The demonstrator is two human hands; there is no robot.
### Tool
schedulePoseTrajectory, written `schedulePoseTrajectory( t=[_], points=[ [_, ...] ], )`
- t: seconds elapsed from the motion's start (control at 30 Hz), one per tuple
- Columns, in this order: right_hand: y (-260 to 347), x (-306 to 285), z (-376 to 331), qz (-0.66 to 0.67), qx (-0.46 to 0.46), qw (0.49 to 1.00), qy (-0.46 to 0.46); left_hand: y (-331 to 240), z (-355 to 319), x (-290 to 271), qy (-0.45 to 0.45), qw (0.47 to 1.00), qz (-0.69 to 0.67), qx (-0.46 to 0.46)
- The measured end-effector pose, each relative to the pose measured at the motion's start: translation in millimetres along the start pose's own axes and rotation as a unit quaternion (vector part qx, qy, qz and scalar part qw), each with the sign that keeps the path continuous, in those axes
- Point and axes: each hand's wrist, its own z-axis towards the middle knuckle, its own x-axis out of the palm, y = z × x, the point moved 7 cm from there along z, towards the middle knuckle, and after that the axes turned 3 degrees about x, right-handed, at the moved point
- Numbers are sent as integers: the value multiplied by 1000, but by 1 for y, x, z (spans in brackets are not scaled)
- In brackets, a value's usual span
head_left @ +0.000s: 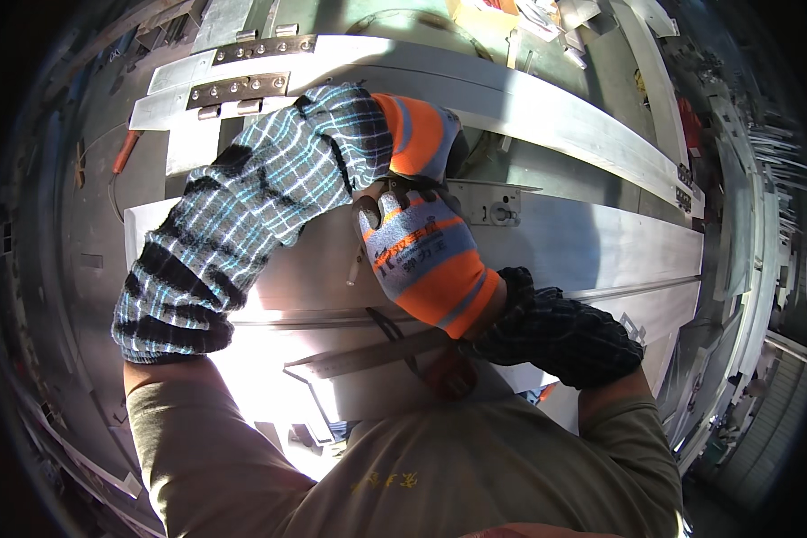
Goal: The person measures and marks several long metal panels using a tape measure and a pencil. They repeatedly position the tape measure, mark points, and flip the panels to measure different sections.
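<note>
Left hand (417,134), gloved orange and grey, curls over the far side of the aluminium frame (583,242), apparently steadying it. Right hand (421,255) presses beside the lock plate (493,204) at the frame's middle; whether its fingers grip anything cannot be told. Steel square (377,354) lies at the near edge.

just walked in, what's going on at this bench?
A person in orange and grey work gloves and checked sleeve covers leans over long aluminium profiles on a workbench. Both gloved hands meet at one spot beside a small metal lock fitting set in the profile: the right hand is closed over something there, and the left hand presses in from above. What they grip is hidden. A metal square ruler lies on the profile near the person's chest.
</note>
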Motion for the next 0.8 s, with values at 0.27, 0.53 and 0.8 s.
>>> schedulePoseTrajectory(
  t=[0.27, 0.53, 0.8],
  points=[
    [10, -15, -11, 26, -11, 996, 80, -9, 14, 6, 28, 999, 45, 9],
    [-22, -69, -68, 334, 27, 942, -39, -9, 6, 7, 8, 997, 21, 68],
    [-96, -21, -100, 571, 262, 774, -80, 26, -10, 16, -37, 998, 37, -14]
  ],
)
